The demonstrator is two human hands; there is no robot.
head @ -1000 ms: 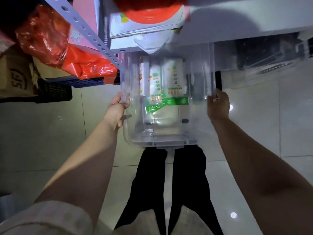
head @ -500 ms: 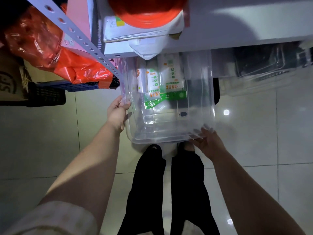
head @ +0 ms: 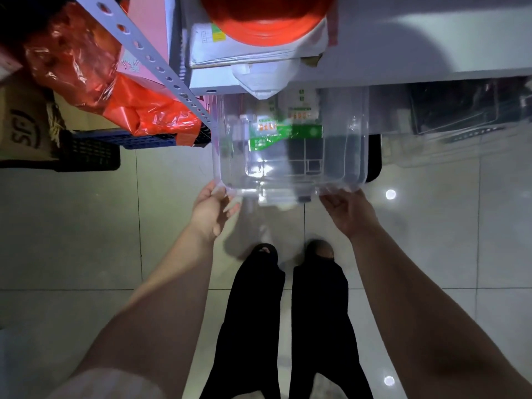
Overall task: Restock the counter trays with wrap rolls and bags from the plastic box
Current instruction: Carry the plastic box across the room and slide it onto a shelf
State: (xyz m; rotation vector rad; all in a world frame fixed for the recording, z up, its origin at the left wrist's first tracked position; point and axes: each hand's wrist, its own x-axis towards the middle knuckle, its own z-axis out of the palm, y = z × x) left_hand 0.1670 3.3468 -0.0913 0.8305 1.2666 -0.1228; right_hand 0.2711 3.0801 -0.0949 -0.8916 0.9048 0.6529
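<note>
Clear plastic box [head: 341, 156] sits at 12 o'clock from the feet, over the tiled floor [head: 72, 226]; its far end is tucked beneath the white shelf [head: 417, 38], near end sticking out toward the person; cannot tell if it rests on the floor or is held just off it. Green-and-white packs of bags [head: 276, 133] lie inside at the far end of the box, partly hidden by the shelf edge; print too small to read; the near half of the box shows only its bare bottom.

Left hand [head: 211, 210] is at the box's 7 o'clock corner; thumb against the corner rim, fingers fairly straight and spread narrow along the near edge, touching it. Right hand [head: 347, 210] is at the 5 o'clock corner; fingers reach to the near rim, tips blurred behind the clear plastic; cannot tell whether they hook it or just press.

Red round bowl [head: 264, 15] sits on white cartons at 12 o'clock on the shelf; perforated metal post [head: 149, 57] slants at 11 o'clock; crumpled orange bag [head: 115, 82] beside it at 10 o'clock, over a dark crate [head: 95, 148]; cardboard box [head: 20, 122] at 9 o'clock. Black trouser legs [head: 253, 312] at 6 o'clock.
</note>
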